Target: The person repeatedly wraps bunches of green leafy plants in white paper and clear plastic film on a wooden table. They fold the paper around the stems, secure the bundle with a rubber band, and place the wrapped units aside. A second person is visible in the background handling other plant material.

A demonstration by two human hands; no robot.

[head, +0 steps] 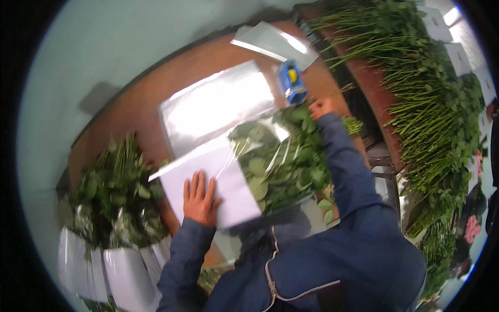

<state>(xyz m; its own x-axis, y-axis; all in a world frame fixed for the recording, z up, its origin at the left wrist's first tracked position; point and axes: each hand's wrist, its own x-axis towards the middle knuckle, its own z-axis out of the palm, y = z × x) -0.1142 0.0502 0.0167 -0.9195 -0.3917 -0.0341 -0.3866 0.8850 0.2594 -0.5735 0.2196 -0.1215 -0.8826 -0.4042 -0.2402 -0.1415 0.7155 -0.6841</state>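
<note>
My left hand (200, 199) lies flat, fingers a little apart, on the white paper (222, 183) around the head end of a wrapped bunch. From the paper, leafy green stems (290, 163) run to the right, partly under clear plastic film (273, 130). The flower heads are hidden inside the paper. My right hand (322, 107) is beside the leaves at the bunch's upper right, fingers curled inward. Whether anything is pinched in it cannot be made out. Just left of it stands a blue tape dispenser (291, 82) with a yellow core.
Shiny plastic sleeves (216, 101) lie flat beyond the bunch on the brown table (136, 97); more clear sheets (275, 45) are at the far edge. Wrapped bunches (128, 273) are gathered at the left. Many stemmed bunches (413, 117) line a reddish bench on the right, across a gap.
</note>
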